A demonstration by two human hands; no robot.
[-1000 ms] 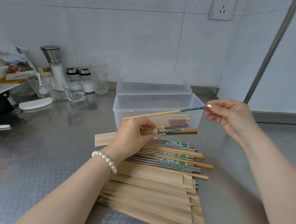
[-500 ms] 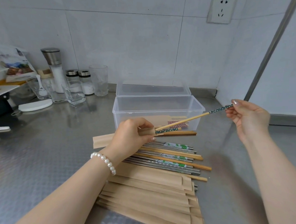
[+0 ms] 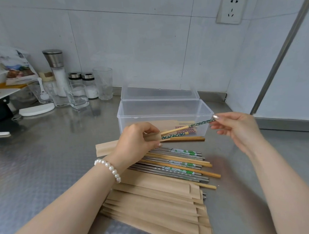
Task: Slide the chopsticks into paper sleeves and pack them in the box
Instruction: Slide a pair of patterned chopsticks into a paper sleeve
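Counter (image 3: 45, 158): brushed steel, dull sheen, fine embossed texture.
Box (image 3: 165, 114): clear plastic, smooth, faintly frosted; lid (image 3: 159, 93) same.
Sleeves (image 3: 154, 202): matt kraft paper, tan.
Loose chopsticks (image 3: 179, 165): some pale wood, matt; some shiny metal with glossy white-green printed ends.
Held chopstick (image 3: 186, 127): pale wood, dark patterned end.
Bracelet (image 3: 109, 168): glossy pearl-like beads.
Glasses (image 3: 103, 82): clear, smooth.
Grinder (image 3: 55, 58): brushed metal top.
Wall (image 3: 137, 46): glossy white tile.

Bright, even light — soft glare on the steel counter (image 3: 49, 149) (edges bow from wide-angle distortion), faint shadows.
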